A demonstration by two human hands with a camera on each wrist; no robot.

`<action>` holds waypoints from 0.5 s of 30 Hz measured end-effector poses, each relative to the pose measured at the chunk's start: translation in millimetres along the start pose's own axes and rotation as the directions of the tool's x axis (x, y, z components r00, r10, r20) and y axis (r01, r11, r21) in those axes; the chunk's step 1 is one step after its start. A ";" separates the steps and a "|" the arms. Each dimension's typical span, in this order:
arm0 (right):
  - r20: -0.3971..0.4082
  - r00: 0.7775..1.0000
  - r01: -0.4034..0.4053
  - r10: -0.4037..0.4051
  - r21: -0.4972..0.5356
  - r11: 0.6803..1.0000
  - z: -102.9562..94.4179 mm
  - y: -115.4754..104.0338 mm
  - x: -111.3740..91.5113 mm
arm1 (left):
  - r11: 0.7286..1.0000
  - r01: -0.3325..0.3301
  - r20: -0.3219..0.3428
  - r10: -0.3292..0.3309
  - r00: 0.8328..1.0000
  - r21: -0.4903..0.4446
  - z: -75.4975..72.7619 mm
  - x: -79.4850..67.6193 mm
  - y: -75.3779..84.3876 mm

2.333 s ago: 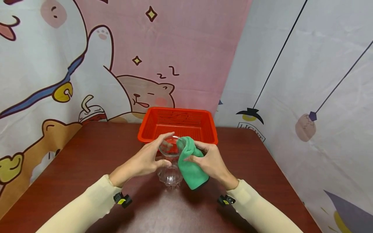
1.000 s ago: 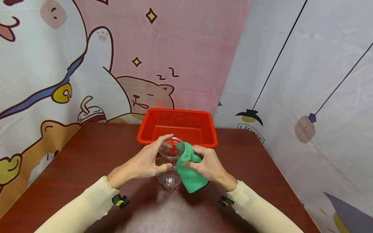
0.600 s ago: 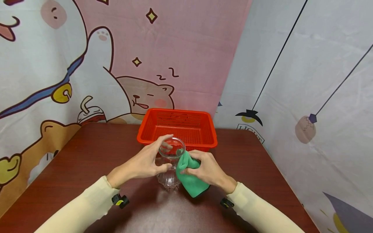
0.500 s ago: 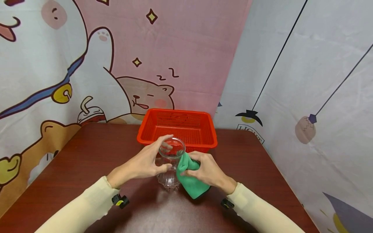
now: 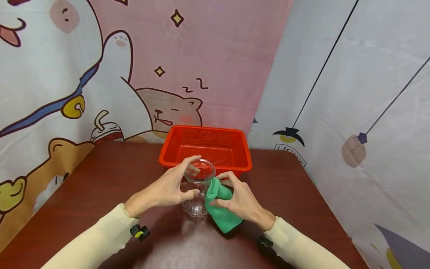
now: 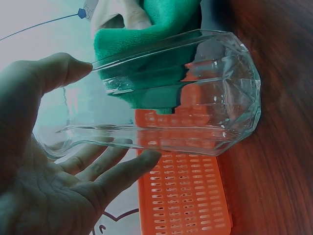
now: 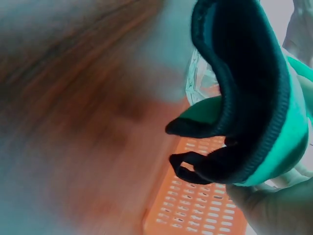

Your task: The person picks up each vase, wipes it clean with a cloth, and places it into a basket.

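Observation:
A clear glass vase [image 5: 195,207] with a round mouth and a faceted lower part stands upright near the middle of the table. My left hand [image 5: 164,188] grips its left side, with the thumb in front and the fingers behind. My right hand [image 5: 245,200] holds a green cloth [image 5: 223,218] with dark edging, bunched against the vase's right side below the rim. In the left wrist view, the cloth [image 6: 171,19] shows through the glass [image 6: 234,93]. From the right wrist, the folded cloth [image 7: 293,132] covers most of the vase and hides several fingers.
An orange-red perforated plastic basket [image 5: 246,155] sits just behind the vase at the table's far side. The dark reddish wood table [image 5: 121,168] extends on both sides. Behind it hangs a cartoon-printed fabric backdrop [image 5: 228,74].
My right hand has moved the green cloth from near the vase's rim down along its right side. The left hand keeps its grip on the vase, almost still.

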State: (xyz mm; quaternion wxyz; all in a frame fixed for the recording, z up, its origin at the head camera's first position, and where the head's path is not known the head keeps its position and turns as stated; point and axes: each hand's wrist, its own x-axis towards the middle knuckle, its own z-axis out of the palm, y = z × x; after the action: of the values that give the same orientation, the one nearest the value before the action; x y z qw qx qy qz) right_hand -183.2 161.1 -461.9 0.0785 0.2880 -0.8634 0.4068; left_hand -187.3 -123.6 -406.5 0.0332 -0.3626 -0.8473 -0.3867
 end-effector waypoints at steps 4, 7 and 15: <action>-0.013 1.000 0.018 -0.018 0.016 1.000 -0.9 -1.0 -0.7 | 1.000 0.000 0.003 0.000 1.000 -0.007 -0.4 0.7 -0.1; -0.015 1.000 0.012 -0.012 0.018 1.000 -0.5 -0.1 -0.7 | 1.000 -0.001 0.001 0.001 1.000 -0.009 -0.6 0.9 -0.5; -0.021 0.999 -0.026 0.028 0.072 0.997 2.1 5.3 -3.1 | 1.000 -0.017 -0.004 0.017 1.000 -0.016 0.8 1.2 -2.0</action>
State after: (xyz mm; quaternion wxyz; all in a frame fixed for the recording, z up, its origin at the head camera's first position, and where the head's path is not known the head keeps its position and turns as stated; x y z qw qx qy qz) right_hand -183.5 163.5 -468.0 0.0721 0.2744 -0.8512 0.4416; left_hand -189.3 -123.2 -408.0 0.0351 -0.3692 -0.8410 -0.3939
